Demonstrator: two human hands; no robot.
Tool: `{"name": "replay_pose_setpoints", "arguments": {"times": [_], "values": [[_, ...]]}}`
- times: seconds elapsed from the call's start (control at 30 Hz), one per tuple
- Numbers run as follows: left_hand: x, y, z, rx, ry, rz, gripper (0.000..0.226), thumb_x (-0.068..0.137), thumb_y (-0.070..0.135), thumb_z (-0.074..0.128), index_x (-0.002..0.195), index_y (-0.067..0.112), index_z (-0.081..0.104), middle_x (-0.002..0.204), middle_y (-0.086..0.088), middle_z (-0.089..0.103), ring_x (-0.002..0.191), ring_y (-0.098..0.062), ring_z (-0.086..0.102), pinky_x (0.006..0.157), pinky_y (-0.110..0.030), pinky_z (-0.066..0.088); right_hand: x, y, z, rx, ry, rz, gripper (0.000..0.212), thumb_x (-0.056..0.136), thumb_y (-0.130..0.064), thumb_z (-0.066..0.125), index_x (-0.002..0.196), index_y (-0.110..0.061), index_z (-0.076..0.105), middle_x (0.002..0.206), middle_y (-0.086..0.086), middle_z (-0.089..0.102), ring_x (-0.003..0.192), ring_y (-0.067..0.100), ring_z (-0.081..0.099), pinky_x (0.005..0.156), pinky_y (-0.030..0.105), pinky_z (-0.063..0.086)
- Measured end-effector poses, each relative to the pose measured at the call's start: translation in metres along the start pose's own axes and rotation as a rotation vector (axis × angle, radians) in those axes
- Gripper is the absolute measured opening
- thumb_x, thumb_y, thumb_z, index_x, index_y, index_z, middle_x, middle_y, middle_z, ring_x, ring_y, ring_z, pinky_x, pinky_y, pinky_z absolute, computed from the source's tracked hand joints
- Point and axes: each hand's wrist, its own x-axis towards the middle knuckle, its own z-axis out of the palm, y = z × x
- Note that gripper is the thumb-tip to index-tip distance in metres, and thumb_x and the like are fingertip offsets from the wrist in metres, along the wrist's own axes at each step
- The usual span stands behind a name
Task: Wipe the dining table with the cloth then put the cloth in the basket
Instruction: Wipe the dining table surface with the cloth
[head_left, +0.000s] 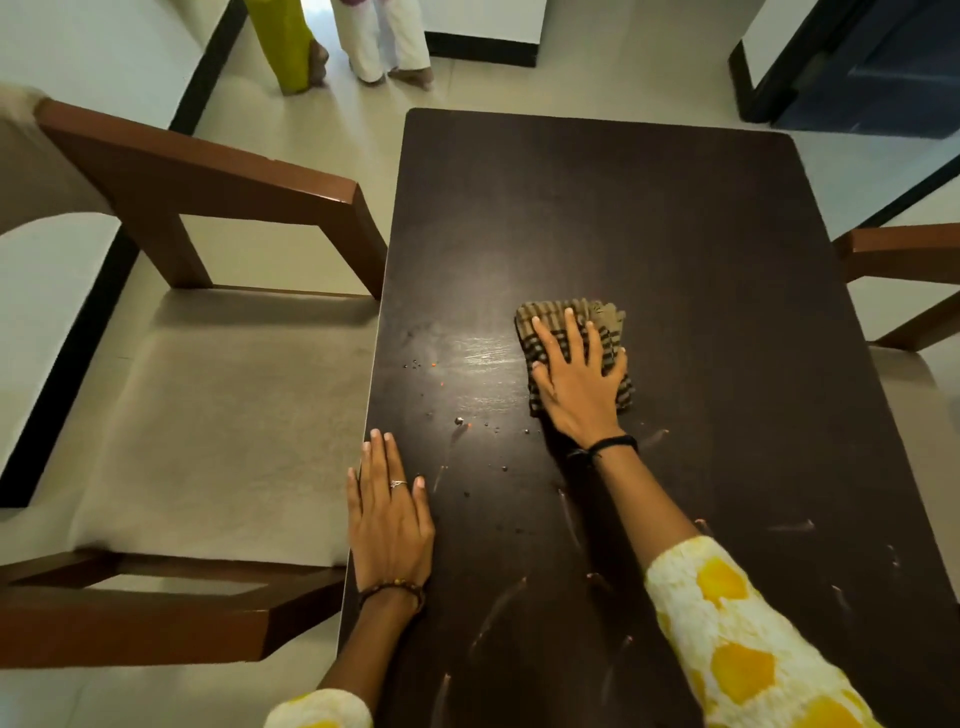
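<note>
A dark brown dining table (649, 218) fills the middle of the view. A folded brown checked cloth (576, 317) lies on it near the centre. My right hand (576, 379) presses flat on the cloth with fingers spread. My left hand (389, 514) rests flat on the table's left edge, holding nothing. Small crumbs and specks (460, 421) lie on the tabletop between the two hands, and smear marks show near the front. No basket is in view.
A wooden chair with a beige seat (208, 405) stands against the table's left side. Another chair (904, 260) is at the right edge. The legs of two people (374, 47) are on the tiled floor beyond the table's far end.
</note>
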Motion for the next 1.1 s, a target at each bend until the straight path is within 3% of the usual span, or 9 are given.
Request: {"name": "replay_pose_setpoints", "arguments": {"times": [0.13,0.3,0.47,0.63,0.73,0.9,1.1], "values": [[-0.001,0.001,0.0,-0.002,0.02,-0.024,0.059,0.093,0.03,0.024,0.142,-0.001,0.012,0.149,-0.019,0.025,0.137,-0.025,0.019,0.113,-0.034,0.005,0.027,-0.067,0.005,0.012,-0.013,-0.082,0.055,0.098,-0.04,0.032,0.148,-0.035,0.011,0.158,0.005,0.002,0.144,0.03,0.002,0.107,0.066,0.001],[-0.003,0.0,0.002,0.003,0.014,-0.038,0.06,0.097,0.038,0.005,0.143,0.0,0.009,0.149,-0.02,0.023,0.138,-0.025,0.02,0.113,-0.038,0.01,0.053,-0.131,0.01,-0.049,-0.07,-0.321,0.055,0.098,-0.04,0.031,0.148,-0.033,0.01,0.158,0.005,0.0,0.144,0.03,0.0,0.107,0.067,0.0],[-0.001,0.0,0.003,0.005,0.04,-0.047,0.064,0.093,0.034,0.025,0.143,-0.002,0.009,0.149,-0.023,0.021,0.137,-0.029,0.017,0.111,-0.04,0.011,0.03,-0.12,0.015,-0.09,-0.045,-0.602,0.053,0.097,-0.041,0.032,0.147,-0.036,0.014,0.158,0.002,0.005,0.145,0.026,0.002,0.11,0.064,0.002],[-0.001,-0.002,0.004,-0.01,0.021,-0.071,0.067,0.092,0.037,0.026,0.142,-0.004,0.009,0.148,-0.025,0.024,0.136,-0.034,0.022,0.112,-0.042,0.016,-0.002,-0.07,0.008,-0.08,-0.158,-0.857,0.051,0.094,-0.042,0.029,0.144,-0.04,0.023,0.157,-0.004,0.014,0.145,0.02,0.006,0.111,0.051,-0.007],[0.0,-0.002,0.004,-0.029,0.017,-0.057,0.066,0.091,0.036,0.027,0.142,-0.002,0.008,0.147,-0.025,0.026,0.136,-0.033,0.025,0.112,-0.041,0.014,0.009,-0.026,-0.012,-0.054,-0.272,-0.804,0.05,0.096,-0.037,0.042,0.142,-0.044,0.023,0.156,-0.011,0.009,0.145,0.014,0.002,0.113,0.045,-0.004],[-0.001,-0.002,0.004,-0.038,0.047,-0.042,0.065,0.091,0.035,0.027,0.145,0.003,0.007,0.149,-0.023,0.021,0.137,-0.032,0.022,0.112,-0.041,0.008,0.069,-0.043,-0.027,-0.003,-0.205,-0.515,0.053,0.095,-0.032,0.044,0.143,-0.043,0.024,0.158,-0.007,0.009,0.145,0.019,0.005,0.112,0.054,0.004],[-0.002,-0.001,0.003,-0.075,0.092,-0.041,0.069,0.091,0.031,0.03,0.145,0.004,-0.001,0.151,-0.023,0.007,0.14,-0.03,0.008,0.114,-0.037,0.003,0.053,-0.121,0.002,-0.066,-0.17,-0.719,0.05,0.095,-0.037,0.04,0.143,-0.043,0.025,0.158,-0.006,0.01,0.145,0.019,0.004,0.111,0.058,0.002]]}}
